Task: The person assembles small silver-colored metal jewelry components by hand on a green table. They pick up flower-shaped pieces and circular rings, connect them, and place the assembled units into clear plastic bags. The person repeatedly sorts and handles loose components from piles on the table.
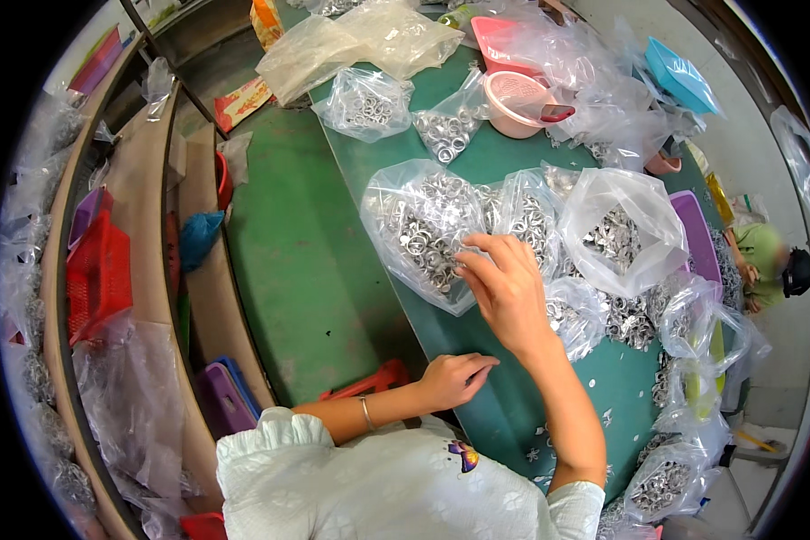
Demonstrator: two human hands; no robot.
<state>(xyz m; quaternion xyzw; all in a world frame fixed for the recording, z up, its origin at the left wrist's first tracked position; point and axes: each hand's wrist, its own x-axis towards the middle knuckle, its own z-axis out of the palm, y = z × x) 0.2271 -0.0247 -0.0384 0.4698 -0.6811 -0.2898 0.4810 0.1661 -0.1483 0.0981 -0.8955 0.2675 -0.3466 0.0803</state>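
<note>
My right hand [509, 292] reaches over a clear plastic bag [389, 193] filled with small silvery metal rings [427, 238]. Its fingers are stretched and slightly apart, the tips just over or against the rings; no held piece shows. Closer to my body, by the table's left edge, my left hand [457, 380] is closed with its fingers curled; whatever is in it is hidden. Beside the ring bag stands another bag of rings [529, 216]. To its right, a wide-mouthed clear bag [625, 184] holds silvery metal pieces [614, 238].
More bags of metal parts [366, 106] lie farther back on the green table [355, 162], near a pink basket [515, 99]. A purple tray [696, 234] lies at right. Shelves with a red basket [99, 270] stand at left. Another person [763, 265] is at far right.
</note>
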